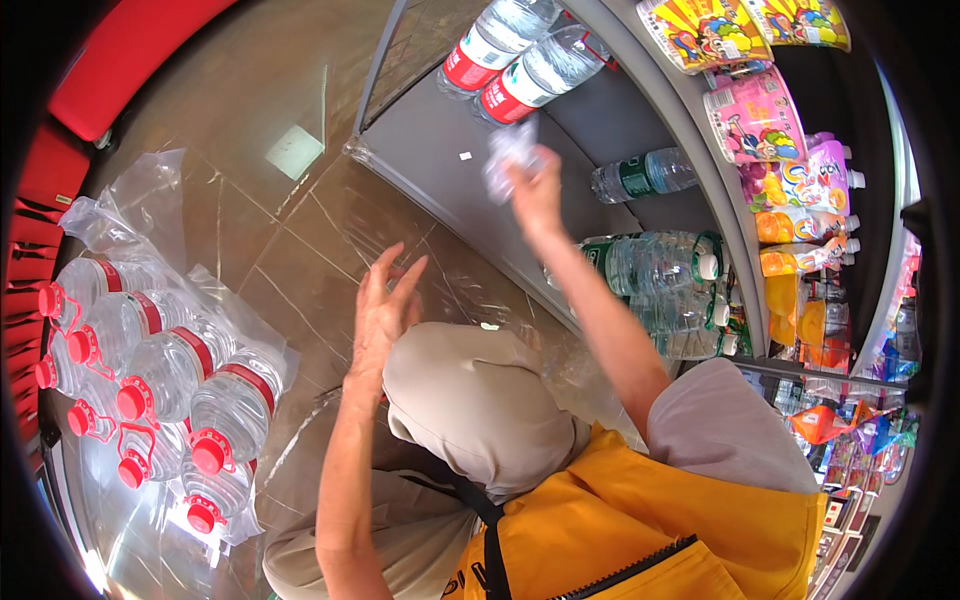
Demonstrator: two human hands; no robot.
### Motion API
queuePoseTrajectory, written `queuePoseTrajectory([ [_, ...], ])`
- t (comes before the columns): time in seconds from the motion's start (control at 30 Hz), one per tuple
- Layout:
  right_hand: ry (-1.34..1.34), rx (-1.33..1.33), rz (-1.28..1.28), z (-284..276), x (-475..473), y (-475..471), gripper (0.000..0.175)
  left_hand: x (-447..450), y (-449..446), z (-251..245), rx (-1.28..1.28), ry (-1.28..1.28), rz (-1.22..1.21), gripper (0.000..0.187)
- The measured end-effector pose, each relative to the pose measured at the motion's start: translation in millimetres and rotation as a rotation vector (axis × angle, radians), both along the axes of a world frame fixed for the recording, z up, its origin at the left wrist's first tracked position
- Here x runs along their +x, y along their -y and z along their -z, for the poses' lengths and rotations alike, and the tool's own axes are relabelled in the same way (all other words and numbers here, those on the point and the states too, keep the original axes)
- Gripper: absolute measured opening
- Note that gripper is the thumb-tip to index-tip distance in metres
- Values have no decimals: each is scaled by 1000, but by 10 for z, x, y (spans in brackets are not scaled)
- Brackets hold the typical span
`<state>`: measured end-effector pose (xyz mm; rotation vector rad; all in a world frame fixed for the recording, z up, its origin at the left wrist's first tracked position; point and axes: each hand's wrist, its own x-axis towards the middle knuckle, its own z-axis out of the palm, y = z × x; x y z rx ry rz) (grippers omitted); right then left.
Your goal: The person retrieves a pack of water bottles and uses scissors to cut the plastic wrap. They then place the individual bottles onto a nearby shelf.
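Observation:
My right hand [536, 187] holds a crumpled white cloth or tissue [510, 161] over the grey bottom shelf [420, 142]. Near that cloth, two large water bottles with red and white labels [517, 94] lie at the shelf's far end. A smaller green-labelled bottle [645, 175] is to the right of my hand, and large green-labelled bottles [652, 262] are closer to me. My left hand [386, 300] is raised beside my knee with its fingers apart, holding nothing. On the floor at the left sit several large red-capped water bottles [176, 367] with torn clear plastic wrap [142, 217] around them.
Above the bottom shelf, another shelf edge [701, 157] carries cup noodles [754, 116] and spouted drink pouches [799, 180]. Red crates [30, 285] stand along the far left. The floor [300, 247] is brown tile. A small white scrap [465, 156] lies on the bottom shelf.

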<state>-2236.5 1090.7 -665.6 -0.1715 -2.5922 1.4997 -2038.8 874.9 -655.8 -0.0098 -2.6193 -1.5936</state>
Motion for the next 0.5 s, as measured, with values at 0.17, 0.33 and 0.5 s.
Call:
queuePoseTrajectory([
  [0.17, 182, 916, 523, -138, -1158, -804, 36, 457, 304, -79, -7, 123, 120, 38],
  [0.33, 195, 1376, 394, 129, -1423, -1483, 29, 1163, 502, -350, 35, 236, 42, 20],
  [0.5, 250, 1401, 335, 425, -1503, -1542, 24, 1587, 583, -620, -32, 397, -48, 16],
])
